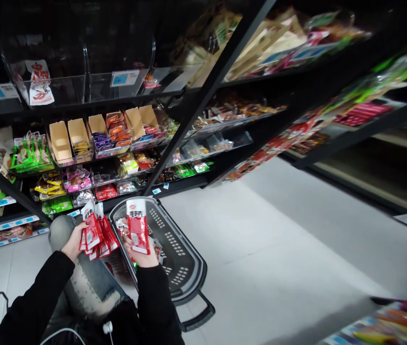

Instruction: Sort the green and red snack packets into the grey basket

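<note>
My left hand (75, 242) is closed around the edge of a fanned bunch of red and white snack packets (95, 231), held above my knee. In my right hand (141, 258) is a red and white snack packet (138, 227), its printed face turned up toward me. My fingers lie mostly hidden beneath it. Under the right hand stands a dark grey shopping basket (165, 230) with slotted walls. Some packets show inside it, partly covered by my hand and wrist.
A black shelf rack (174, 160) with clear bins of snacks runs along the front. Cardboard boxes (61, 140) stand on its middle level. The basket's handle (201, 318) sticks out over the pale floor (261, 249). A white cable (107, 327) hangs by my lap.
</note>
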Demonstrator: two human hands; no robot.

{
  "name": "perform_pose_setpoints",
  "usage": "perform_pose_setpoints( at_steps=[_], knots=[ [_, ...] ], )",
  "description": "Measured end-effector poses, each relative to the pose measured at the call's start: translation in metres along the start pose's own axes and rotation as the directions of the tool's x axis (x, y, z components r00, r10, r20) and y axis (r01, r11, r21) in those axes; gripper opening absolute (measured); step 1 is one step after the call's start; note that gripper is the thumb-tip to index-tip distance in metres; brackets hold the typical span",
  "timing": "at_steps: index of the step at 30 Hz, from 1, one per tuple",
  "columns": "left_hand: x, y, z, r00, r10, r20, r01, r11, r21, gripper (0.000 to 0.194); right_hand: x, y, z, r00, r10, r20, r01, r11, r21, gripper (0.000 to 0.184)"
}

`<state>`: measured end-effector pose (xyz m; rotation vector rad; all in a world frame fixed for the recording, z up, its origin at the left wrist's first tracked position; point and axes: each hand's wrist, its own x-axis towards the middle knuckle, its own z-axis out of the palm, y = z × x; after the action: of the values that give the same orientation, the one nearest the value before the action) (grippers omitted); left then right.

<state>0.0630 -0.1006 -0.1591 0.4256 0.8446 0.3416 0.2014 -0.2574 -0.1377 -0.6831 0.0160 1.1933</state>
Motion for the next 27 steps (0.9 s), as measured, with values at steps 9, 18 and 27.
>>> perform_pose_setpoints(
  at_steps=[9, 18, 27],
  knots=[
    [-0.014, -0.005, 0.003, 0.997, 0.075, -0.021, -0.076, 0.997, -0.028, 0.029, 0.012, 0.051, 0.023, 0.966, 0.209, -0.152, -0.237, 0.952, -0.196, 0.05],
    [-0.024, -0.017, 0.002, 0.97, 0.229, -0.078, -0.238, 0.961, -0.137, 0.018, 0.019, 0.051, 0.038, 0.967, 0.143, 0.209, 0.026, 0.764, -0.645, 0.047],
    [-0.054, -0.021, 0.004, 0.963, 0.255, -0.087, -0.265, 0.957, -0.122, 0.021, -0.007, 0.014, 0.078, 0.873, -0.385, 0.3, 0.175, -0.326, -0.929, 0.031]
  ],
)
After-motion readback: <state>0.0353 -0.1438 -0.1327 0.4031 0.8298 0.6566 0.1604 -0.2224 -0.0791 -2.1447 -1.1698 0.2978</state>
